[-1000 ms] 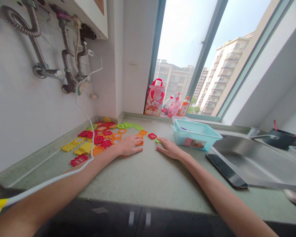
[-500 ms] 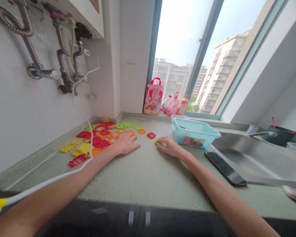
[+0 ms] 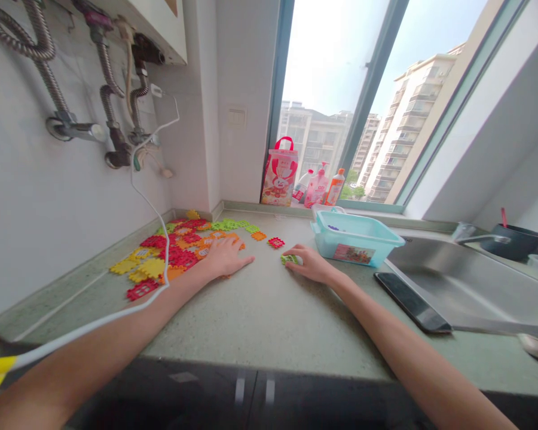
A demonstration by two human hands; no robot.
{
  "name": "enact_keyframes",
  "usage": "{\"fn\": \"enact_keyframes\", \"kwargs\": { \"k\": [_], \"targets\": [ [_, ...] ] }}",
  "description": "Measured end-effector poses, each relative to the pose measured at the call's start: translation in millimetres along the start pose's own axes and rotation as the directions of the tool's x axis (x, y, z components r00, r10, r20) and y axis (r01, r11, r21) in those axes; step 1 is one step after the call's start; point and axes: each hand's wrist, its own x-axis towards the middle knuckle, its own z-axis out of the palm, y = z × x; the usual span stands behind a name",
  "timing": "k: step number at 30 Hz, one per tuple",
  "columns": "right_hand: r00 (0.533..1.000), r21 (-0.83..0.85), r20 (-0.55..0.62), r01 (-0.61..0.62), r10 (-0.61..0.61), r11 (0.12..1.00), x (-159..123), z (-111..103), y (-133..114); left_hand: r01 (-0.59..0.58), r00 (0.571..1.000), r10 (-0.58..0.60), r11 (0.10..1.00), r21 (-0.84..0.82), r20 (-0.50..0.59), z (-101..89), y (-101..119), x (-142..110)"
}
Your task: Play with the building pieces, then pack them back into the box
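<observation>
My left hand (image 3: 226,257) lies palm down with its thumb spread, over the edge of a heap of toothed plastic puzzle pieces; orange pieces (image 3: 233,237) show around its fingers. My right hand (image 3: 312,263) rests on the counter with its fingers curved and apart. Its thumb and forefinger lie about a green puzzle piece (image 3: 289,259), which sits flat and is partly covered by them. Just beyond is a red puzzle piece (image 3: 276,242), with a single orange piece (image 3: 259,236) to its left. Yellow pieces (image 3: 150,270) lie beside my left forearm.
To the right stands a light-blue plastic basket (image 3: 365,239) with something purple inside. A black phone (image 3: 412,303) lies by the steel sink (image 3: 470,286). A white cable (image 3: 167,251) hangs across the pieces. Bottles (image 3: 317,188) and a pink bag (image 3: 280,176) stand at the window.
My right fingers have parted slightly around the green puzzle piece, and more of it shows. My left hand stays nearly still on the orange pieces. The view has shifted a little.
</observation>
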Motion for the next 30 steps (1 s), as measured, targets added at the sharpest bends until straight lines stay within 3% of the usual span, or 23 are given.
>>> {"fn": "enact_keyframes", "kwargs": {
  "k": [8, 12, 15, 17, 20, 23, 25, 30],
  "targets": [
    [1.0, 0.025, 0.005, 0.011, -0.011, 1.0, 0.1, 3.4, 4.1, -0.028, 0.997, 0.035, 0.994, 0.106, -0.068, -1.9, -6.6, 0.4],
    [0.999, 0.015, 0.024, 0.025, -0.025, 1.0, 1.2, 3.4, 3.2, -0.056, 0.993, 0.072, 0.985, 0.165, -0.094, -10.9, -6.0, -0.7],
    [0.999, 0.02, 0.013, 0.033, -0.033, 0.999, 1.9, 2.9, 3.1, -0.023, 0.985, 0.054, 0.983, 0.184, -0.165, -19.9, -18.9, 6.7],
    [0.999, 0.024, 0.011, 0.037, -0.037, 0.999, 2.1, 2.7, 3.3, 0.049, 0.979, -0.01, 0.981, 0.185, -0.205, -24.4, -41.4, 15.6],
    [0.999, 0.029, 0.025, 0.044, -0.044, 0.999, 1.6, 2.3, 3.5, 0.221, 0.959, -0.174, 0.953, 0.206, -0.222, -26.8, -95.6, 28.0],
    [0.998, 0.033, 0.038, 0.053, -0.055, 0.998, 0.8, 1.2, 2.2, 0.426, 0.898, -0.394, 0.89, 0.162, -0.195, -24.5, -155.6, 31.8],
    [0.997, 0.032, 0.04, 0.059, -0.06, 0.998, 0.2, 0.1, 0.4, 0.487, 0.869, -0.464, 0.863, 0.135, -0.173, -22.0, -186.1, 30.0],
    [0.998, 0.011, 0.049, 0.046, -0.046, 0.999, -0.3, -2.1, -4.2, 0.553, 0.831, -0.543, 0.829, 0.085, -0.118, -17.7, -217.2, 27.4]
  ]
}}
